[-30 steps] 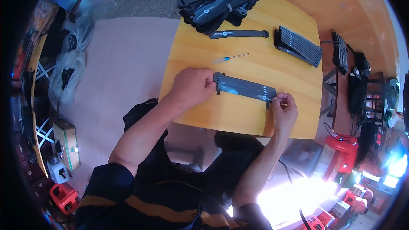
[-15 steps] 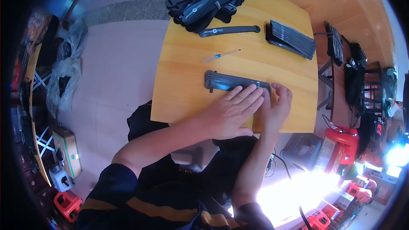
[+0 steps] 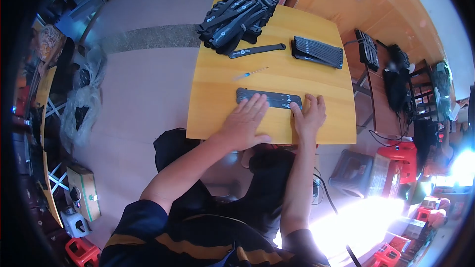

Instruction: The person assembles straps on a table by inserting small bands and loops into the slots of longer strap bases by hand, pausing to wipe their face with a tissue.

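A small stack of black flat straps [image 3: 274, 97] with white print lies lengthwise near the table's front edge. My left hand [image 3: 243, 124] rests flat over its left part, fingers stretched out and covering some of the straps. At the stack's right end is my right hand [image 3: 310, 117], its thumb touching the straps and its other fingers apart, just past the end. Beyond the stack lies a thin pen-like tool with a blue part [image 3: 246, 74]. A single black strap [image 3: 257, 50] with a hole at one end lies farther back.
A large heap of similar straps [image 3: 237, 17] covers the table's far left corner. A neat fanned pile of straps [image 3: 316, 52] lies at the right on the yellow table [image 3: 213, 118]. More bundled straps [image 3: 367, 49] sit on a side table. Red stools [image 3: 403, 158] stand at the right.
My left hand has slid left along the stack, uncovering its right part. The right thumb now shows on the stack's end. The whole view has shifted slightly.
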Demonstrator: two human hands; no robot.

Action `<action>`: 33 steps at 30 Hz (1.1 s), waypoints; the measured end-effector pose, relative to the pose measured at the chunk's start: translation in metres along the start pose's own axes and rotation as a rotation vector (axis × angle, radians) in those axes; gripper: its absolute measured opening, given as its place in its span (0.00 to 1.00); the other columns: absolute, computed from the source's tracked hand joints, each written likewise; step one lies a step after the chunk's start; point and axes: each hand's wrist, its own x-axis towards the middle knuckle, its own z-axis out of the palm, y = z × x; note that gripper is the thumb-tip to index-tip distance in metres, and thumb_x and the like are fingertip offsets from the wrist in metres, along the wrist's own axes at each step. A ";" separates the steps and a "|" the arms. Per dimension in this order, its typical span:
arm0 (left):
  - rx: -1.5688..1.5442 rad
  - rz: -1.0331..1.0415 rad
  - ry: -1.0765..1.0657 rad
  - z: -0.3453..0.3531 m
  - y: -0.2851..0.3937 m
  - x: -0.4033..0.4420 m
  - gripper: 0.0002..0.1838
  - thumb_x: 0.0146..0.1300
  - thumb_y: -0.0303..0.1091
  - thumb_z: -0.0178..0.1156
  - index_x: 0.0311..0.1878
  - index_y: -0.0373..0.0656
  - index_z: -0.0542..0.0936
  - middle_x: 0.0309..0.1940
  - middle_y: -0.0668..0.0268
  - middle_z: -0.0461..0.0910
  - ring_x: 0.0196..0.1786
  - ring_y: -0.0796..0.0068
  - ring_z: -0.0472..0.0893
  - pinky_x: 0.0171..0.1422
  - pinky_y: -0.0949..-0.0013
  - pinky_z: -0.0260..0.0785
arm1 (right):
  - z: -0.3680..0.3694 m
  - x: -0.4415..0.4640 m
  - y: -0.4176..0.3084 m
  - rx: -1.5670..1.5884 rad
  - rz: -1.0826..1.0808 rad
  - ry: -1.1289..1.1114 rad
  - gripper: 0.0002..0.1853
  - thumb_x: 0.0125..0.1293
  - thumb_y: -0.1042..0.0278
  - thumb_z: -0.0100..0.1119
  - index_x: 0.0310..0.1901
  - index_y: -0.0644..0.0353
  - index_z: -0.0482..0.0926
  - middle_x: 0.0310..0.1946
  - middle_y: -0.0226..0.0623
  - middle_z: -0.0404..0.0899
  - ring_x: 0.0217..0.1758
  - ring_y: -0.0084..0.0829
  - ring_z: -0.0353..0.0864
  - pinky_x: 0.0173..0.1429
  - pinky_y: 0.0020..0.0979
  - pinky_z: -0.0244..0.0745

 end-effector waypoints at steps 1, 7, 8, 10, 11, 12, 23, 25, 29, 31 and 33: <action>0.012 0.004 0.004 -0.005 -0.005 -0.008 0.56 0.67 0.69 0.59 0.83 0.35 0.53 0.85 0.52 0.48 0.88 0.53 0.45 0.89 0.50 0.39 | 0.000 0.000 0.000 -0.006 0.002 0.000 0.35 0.57 0.46 0.78 0.63 0.56 0.80 0.73 0.58 0.66 0.79 0.52 0.63 0.77 0.53 0.54; 0.073 -0.115 -0.003 -0.019 -0.023 -0.045 0.53 0.70 0.66 0.57 0.84 0.37 0.52 0.86 0.54 0.48 0.88 0.56 0.45 0.89 0.50 0.39 | 0.000 0.000 -0.001 0.016 0.032 -0.006 0.35 0.57 0.46 0.78 0.63 0.54 0.80 0.74 0.57 0.66 0.80 0.51 0.61 0.79 0.56 0.51; 0.072 -0.113 -0.002 -0.019 -0.024 -0.048 0.52 0.71 0.65 0.57 0.84 0.37 0.52 0.86 0.54 0.47 0.88 0.56 0.45 0.89 0.50 0.38 | 0.000 0.000 -0.001 0.001 0.047 -0.016 0.36 0.57 0.45 0.77 0.64 0.53 0.80 0.74 0.57 0.66 0.81 0.51 0.60 0.79 0.57 0.49; 0.078 -0.109 0.006 -0.017 -0.025 -0.050 0.51 0.71 0.65 0.56 0.84 0.37 0.52 0.86 0.54 0.47 0.88 0.55 0.45 0.89 0.50 0.38 | -0.001 0.001 0.000 0.018 0.041 -0.016 0.36 0.57 0.45 0.77 0.64 0.54 0.79 0.74 0.56 0.66 0.81 0.51 0.60 0.80 0.58 0.48; 0.068 -0.118 0.023 -0.014 -0.024 -0.050 0.51 0.72 0.65 0.56 0.83 0.37 0.53 0.86 0.53 0.48 0.88 0.55 0.46 0.89 0.49 0.38 | -0.001 0.000 -0.001 0.029 0.039 -0.025 0.37 0.57 0.45 0.77 0.65 0.55 0.78 0.75 0.56 0.65 0.81 0.51 0.59 0.80 0.59 0.47; 0.056 -0.127 0.040 -0.013 -0.024 -0.050 0.50 0.72 0.64 0.56 0.83 0.37 0.54 0.85 0.53 0.49 0.87 0.54 0.47 0.89 0.48 0.38 | -0.003 -0.002 -0.004 0.033 0.035 -0.017 0.37 0.57 0.45 0.77 0.65 0.55 0.78 0.75 0.56 0.65 0.81 0.51 0.59 0.80 0.59 0.47; 0.099 -0.129 0.021 -0.011 -0.022 -0.046 0.50 0.72 0.64 0.56 0.83 0.36 0.55 0.85 0.51 0.49 0.87 0.52 0.46 0.88 0.47 0.38 | 0.004 -0.056 -0.088 -0.014 -0.493 -0.400 0.37 0.75 0.41 0.54 0.76 0.58 0.67 0.82 0.45 0.56 0.87 0.47 0.49 0.85 0.62 0.42; 0.108 -0.136 0.000 -0.014 -0.020 -0.045 0.49 0.72 0.63 0.56 0.83 0.36 0.55 0.85 0.51 0.49 0.87 0.53 0.46 0.88 0.48 0.38 | 0.007 -0.059 -0.085 -0.043 -0.556 -0.491 0.41 0.77 0.34 0.45 0.80 0.57 0.62 0.84 0.43 0.52 0.88 0.46 0.47 0.85 0.61 0.42; 0.112 -0.134 -0.008 -0.015 -0.021 -0.046 0.47 0.73 0.61 0.56 0.83 0.36 0.56 0.85 0.51 0.49 0.87 0.52 0.47 0.88 0.47 0.40 | 0.007 -0.062 -0.064 -0.062 -0.520 -0.436 0.43 0.76 0.33 0.44 0.81 0.57 0.60 0.85 0.41 0.51 0.88 0.44 0.46 0.86 0.58 0.42; 0.130 -0.119 -0.004 -0.015 -0.022 -0.044 0.47 0.73 0.60 0.56 0.83 0.36 0.56 0.85 0.52 0.49 0.87 0.51 0.47 0.88 0.46 0.40 | 0.001 -0.060 -0.049 -0.109 -0.461 -0.389 0.44 0.76 0.31 0.43 0.82 0.57 0.57 0.85 0.39 0.51 0.89 0.43 0.45 0.87 0.56 0.42; 0.116 -0.121 0.006 -0.016 -0.023 -0.045 0.46 0.74 0.59 0.56 0.83 0.37 0.56 0.85 0.52 0.49 0.87 0.51 0.47 0.88 0.46 0.41 | -0.007 -0.057 -0.034 -0.125 -0.401 -0.375 0.45 0.76 0.30 0.42 0.82 0.57 0.57 0.85 0.39 0.50 0.89 0.42 0.44 0.87 0.55 0.42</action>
